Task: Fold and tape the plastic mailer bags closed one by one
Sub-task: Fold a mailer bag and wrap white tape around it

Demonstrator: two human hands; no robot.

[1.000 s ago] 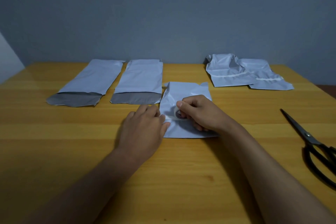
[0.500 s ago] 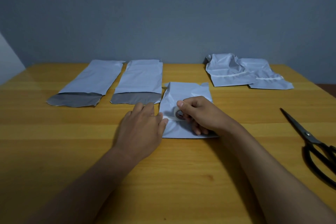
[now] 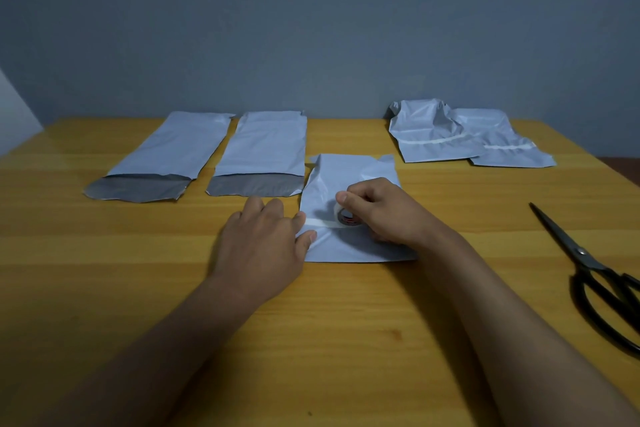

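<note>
A folded white mailer bag [image 3: 346, 177] lies in the middle of the wooden table [image 3: 138, 288]. My right hand [image 3: 381, 211] grips a small roll of white tape [image 3: 346, 217] on top of the bag. A strip of tape [image 3: 320, 222] runs left from the roll across the fold. My left hand [image 3: 266, 239] lies flat, its fingertips pressing the bag's left edge and the tape's end.
Two unfolded mailer bags [image 3: 173, 152] [image 3: 266, 152] with grey open flaps lie at the back left. Two taped bags [image 3: 429, 135] [image 3: 502, 146] rest at the back right. Black scissors [image 3: 595, 274] lie near the right edge.
My right hand has drawn the tape roll a little to the right, leaving a longer strip on the bag. My left hand stays pressing the left edge.
</note>
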